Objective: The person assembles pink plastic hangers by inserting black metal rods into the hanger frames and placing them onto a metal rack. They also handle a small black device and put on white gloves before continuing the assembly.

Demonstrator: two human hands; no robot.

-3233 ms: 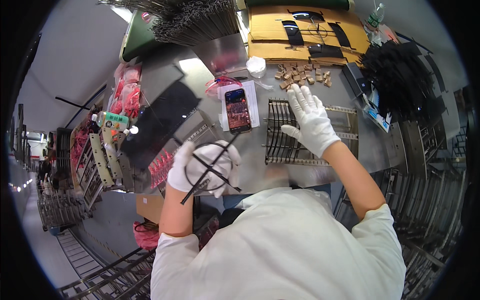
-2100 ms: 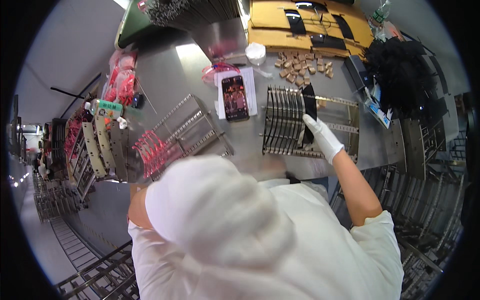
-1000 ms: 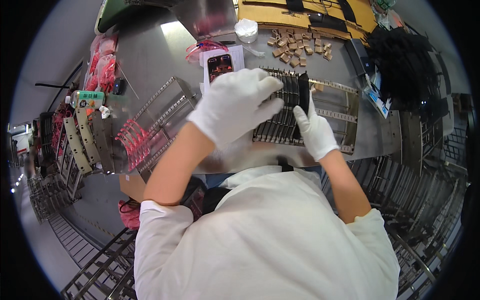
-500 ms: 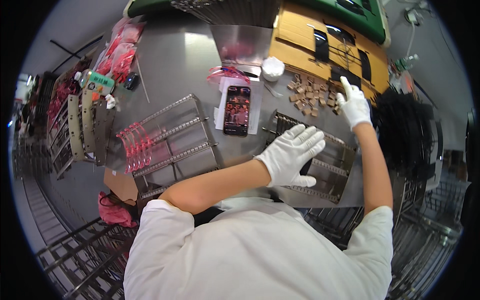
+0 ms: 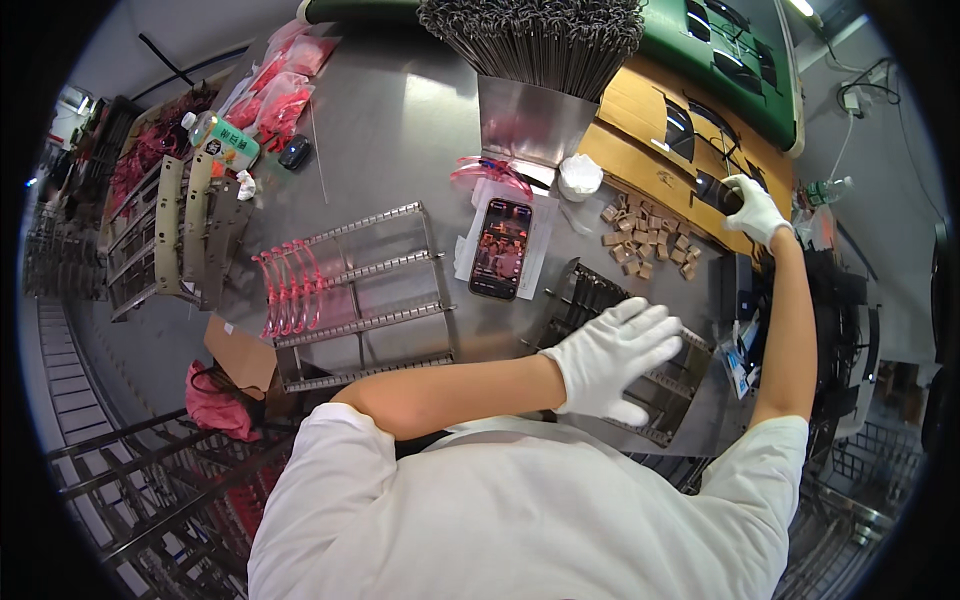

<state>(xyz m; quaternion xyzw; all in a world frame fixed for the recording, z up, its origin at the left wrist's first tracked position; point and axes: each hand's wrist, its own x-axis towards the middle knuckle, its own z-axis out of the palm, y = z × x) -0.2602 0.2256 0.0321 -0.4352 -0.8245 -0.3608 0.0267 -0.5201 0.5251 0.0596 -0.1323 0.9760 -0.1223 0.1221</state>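
Observation:
My left hand (image 5: 612, 362), in a white glove, is spread palm down over the metal slotted rack (image 5: 672, 415) on the right side of the table. Dark pieces (image 5: 590, 292) stand in this rack's far end, partly hidden by the hand. My right hand (image 5: 757, 212), gloved too, curls its thumb and fingers around the right end of a dark curved lens (image 5: 712, 192). That lens lies on a brown cardboard sheet (image 5: 640, 130), among several similar dark lenses (image 5: 680, 130). The fingertips partly cover its end.
Left, another metal rack (image 5: 390, 320) holds pink curved frames (image 5: 290, 290). A phone (image 5: 500, 250) lies on papers mid-table, near a white cup (image 5: 580, 178), small tan blocks (image 5: 650, 240) and a bin of thin metal rods (image 5: 535, 110). Metal brackets (image 5: 170, 225) stand far left.
My right hand has gone from a stretched-out finger beside the dark lens to fingers curled around its right end. The left hand stays spread over the rack. The whole view has shifted.

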